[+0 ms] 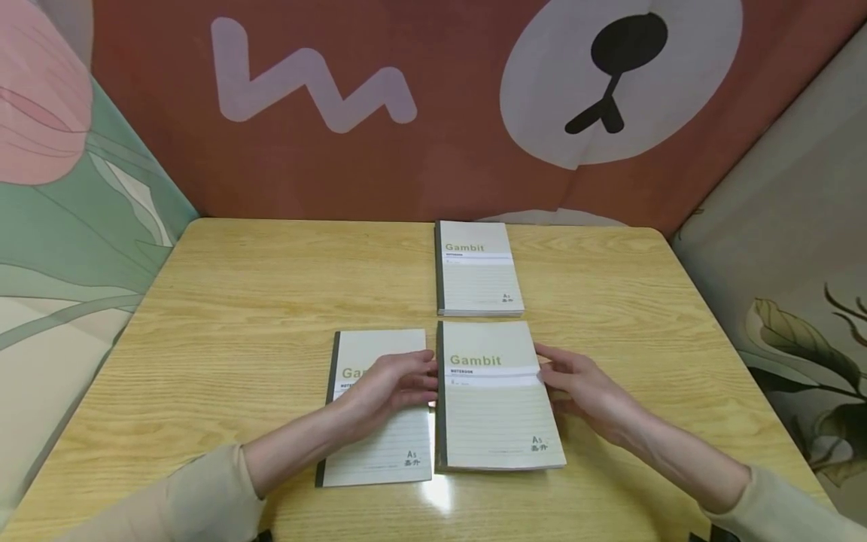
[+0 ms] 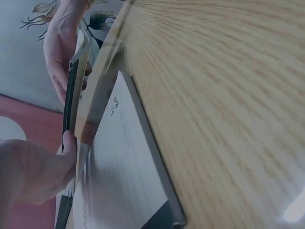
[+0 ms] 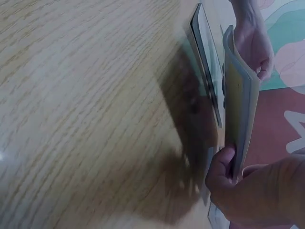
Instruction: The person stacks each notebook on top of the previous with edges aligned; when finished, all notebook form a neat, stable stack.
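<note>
Three pale green "Gambit" notebooks are on a wooden table point(image 1: 237, 301). Both hands hold the nearest notebook point(image 1: 497, 406) by its side edges. My left hand point(image 1: 415, 376) pinches its dark spine edge, my right hand point(image 1: 552, 373) its open edge. In the right wrist view this held notebook point(image 3: 240, 100) hangs clear of the tabletop and casts a shadow, with my right hand point(image 3: 228, 167) pinching it and my left hand point(image 3: 255, 47) at the far edge. A second notebook point(image 1: 386, 444) lies flat under my left forearm, also seen as the flat notebook point(image 2: 128, 167). The third notebook point(image 1: 478, 267) lies farther back.
Padded patterned walls close in the table on the left, back and right. Bare wood point(image 1: 643, 301) stretches to the right of the notebooks and across the left half.
</note>
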`<act>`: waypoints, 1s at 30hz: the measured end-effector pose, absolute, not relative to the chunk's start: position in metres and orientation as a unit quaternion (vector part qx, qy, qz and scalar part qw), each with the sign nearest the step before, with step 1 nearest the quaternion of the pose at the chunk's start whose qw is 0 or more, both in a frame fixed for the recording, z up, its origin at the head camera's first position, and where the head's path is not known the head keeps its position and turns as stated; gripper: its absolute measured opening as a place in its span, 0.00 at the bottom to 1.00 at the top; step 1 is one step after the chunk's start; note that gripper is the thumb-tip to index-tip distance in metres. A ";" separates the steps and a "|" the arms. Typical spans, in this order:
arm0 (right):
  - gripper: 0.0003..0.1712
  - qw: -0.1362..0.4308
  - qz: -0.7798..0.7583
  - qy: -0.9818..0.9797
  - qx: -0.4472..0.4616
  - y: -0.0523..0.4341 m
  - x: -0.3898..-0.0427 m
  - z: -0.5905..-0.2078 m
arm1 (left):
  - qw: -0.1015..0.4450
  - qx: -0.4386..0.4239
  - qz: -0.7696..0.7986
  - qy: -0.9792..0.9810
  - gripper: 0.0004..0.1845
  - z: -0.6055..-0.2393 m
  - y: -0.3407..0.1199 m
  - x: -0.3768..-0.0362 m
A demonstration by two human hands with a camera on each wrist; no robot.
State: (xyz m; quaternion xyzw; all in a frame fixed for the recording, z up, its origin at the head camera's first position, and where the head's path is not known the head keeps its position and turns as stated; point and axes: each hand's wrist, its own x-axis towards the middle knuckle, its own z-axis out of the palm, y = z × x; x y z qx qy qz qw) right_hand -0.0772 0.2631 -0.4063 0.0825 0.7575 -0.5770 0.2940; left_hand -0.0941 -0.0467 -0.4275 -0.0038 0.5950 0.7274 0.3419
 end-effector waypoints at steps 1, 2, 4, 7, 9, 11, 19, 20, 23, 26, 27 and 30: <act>0.36 0.288 -0.578 0.760 0.077 0.262 -0.077 -0.406 | 0.343 0.000 0.725 0.597 0.35 -0.427 -0.048 -0.095; 0.36 0.283 -0.577 0.763 0.070 0.262 -0.076 -0.405 | 0.344 0.006 0.721 0.602 0.35 -0.426 -0.048 -0.095; 0.36 0.273 -0.578 0.767 0.061 0.261 -0.077 -0.403 | 0.342 0.019 0.708 0.617 0.37 -0.424 -0.051 -0.096; 0.36 0.257 -0.579 0.773 0.049 0.260 -0.079 -0.399 | 0.334 0.053 0.676 0.655 0.40 -0.420 -0.054 -0.099; 0.35 0.245 -0.582 0.774 0.045 0.259 -0.082 -0.395 | 0.329 0.075 0.661 0.670 0.42 -0.416 -0.056 -0.103; 0.34 0.231 -0.586 0.776 0.037 0.260 -0.087 -0.391 | 0.327 0.092 0.655 0.675 0.43 -0.410 -0.058 -0.108; 0.33 0.174 -0.619 0.765 0.037 0.261 -0.111 -0.374 | 0.313 0.100 0.682 0.653 0.45 -0.391 -0.056 -0.136; 0.33 0.168 -0.628 0.759 0.041 0.261 -0.115 -0.372 | 0.308 0.097 0.689 0.649 0.45 -0.389 -0.055 -0.140; 0.34 0.145 -0.662 0.733 0.063 0.259 -0.128 -0.367 | 0.292 0.083 0.707 0.638 0.45 -0.387 -0.049 -0.155; 0.34 0.117 -0.706 0.693 0.089 0.257 -0.144 -0.362 | 0.271 0.073 0.720 0.634 0.45 -0.385 -0.042 -0.172; 0.34 0.108 -0.718 0.681 0.098 0.256 -0.149 -0.361 | 0.262 0.069 0.722 0.637 0.45 -0.384 -0.039 -0.177; 0.33 0.094 -0.748 0.647 0.120 0.255 -0.167 -0.359 | 0.234 0.057 0.725 0.645 0.42 -0.385 -0.033 -0.191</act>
